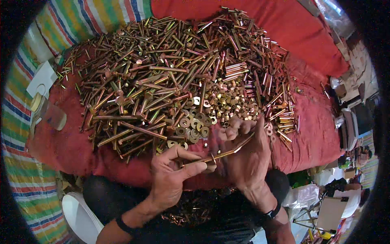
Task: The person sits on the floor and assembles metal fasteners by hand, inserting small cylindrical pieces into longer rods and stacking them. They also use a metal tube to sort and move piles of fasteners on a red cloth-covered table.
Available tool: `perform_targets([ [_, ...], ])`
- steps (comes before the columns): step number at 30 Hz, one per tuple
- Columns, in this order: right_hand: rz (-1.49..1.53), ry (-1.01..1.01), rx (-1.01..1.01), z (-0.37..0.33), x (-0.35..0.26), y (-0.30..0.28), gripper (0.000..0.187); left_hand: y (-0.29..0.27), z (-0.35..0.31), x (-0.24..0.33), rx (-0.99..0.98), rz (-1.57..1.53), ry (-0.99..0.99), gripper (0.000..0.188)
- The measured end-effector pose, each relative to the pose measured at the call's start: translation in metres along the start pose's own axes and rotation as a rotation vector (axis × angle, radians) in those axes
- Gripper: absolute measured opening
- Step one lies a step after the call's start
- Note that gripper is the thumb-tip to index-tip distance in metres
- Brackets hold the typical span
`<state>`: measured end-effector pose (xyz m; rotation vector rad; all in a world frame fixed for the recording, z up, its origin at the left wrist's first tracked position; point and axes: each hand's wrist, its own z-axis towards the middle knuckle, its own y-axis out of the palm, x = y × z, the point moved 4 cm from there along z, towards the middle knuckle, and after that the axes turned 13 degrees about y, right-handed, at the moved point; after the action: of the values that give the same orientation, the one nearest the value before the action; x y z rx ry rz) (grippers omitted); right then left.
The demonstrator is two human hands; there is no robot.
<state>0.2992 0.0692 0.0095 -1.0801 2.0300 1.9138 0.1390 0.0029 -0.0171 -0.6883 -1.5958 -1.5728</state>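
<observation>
Where the striped sheet point(24, 179) meets the red cloth point(61, 146) at the far left, one clear plastic cup point(52, 116) lies on its side beside one roll of tape point(36, 101) and one white card point(40, 77). Across the cloth spreads a heap of long brass-coloured bolts point(162, 77), far too many to count, with a smaller pile of flat washers point(191, 126) and a cluster of nuts point(227, 101) toward its near right edge, also uncountable. Below them the left hand point(170, 179), palm turned inward and wrist bent up from the lower edge, pinches one end of a single bolt point(223, 154) between thumb and forefinger, the other fingers curled. One washer sits on its shaft. The right hand point(248, 158), back toward the camera, closes its fingers loosely round the bolt's upper end.
</observation>
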Motion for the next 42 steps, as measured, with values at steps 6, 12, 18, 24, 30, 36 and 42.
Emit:
perform_targets([
  [6,-0.651,0.094,0.218,-0.009,0.001,-0.001,0.039,-0.005,0.000,0.005,0.075,-0.063,-0.021,0.013],
  [12,-0.807,-0.074,0.332,-0.018,-0.012,0.008,0.040,-0.004,0.000,0.010,-0.065,-0.130,-0.128,0.017],
  [18,-1.315,-0.203,-0.158,-0.031,0.015,0.033,0.040,0.006,-0.004,0.001,0.066,-0.119,-0.225,0.040],
  [24,-1.651,-0.349,-0.038,-0.021,-0.025,0.013,0.030,-0.001,-0.005,0.006,-0.154,-0.062,-0.501,0.042],
  [30,-2.001,-0.477,0.185,-0.006,-0.043,-0.020,0.024,-0.003,-0.007,0.005,-0.142,0.026,-0.382,0.027],
  [36,-2.448,-0.474,0.062,0.007,-0.021,-0.031,0.035,-0.013,-0.006,0.016,-0.070,0.073,-0.336,0.026],
  [42,-2.390,-0.423,0.016,0.011,-0.013,-0.026,0.041,-0.018,-0.007,0.020,-0.021,0.090,-0.324,0.026],
])
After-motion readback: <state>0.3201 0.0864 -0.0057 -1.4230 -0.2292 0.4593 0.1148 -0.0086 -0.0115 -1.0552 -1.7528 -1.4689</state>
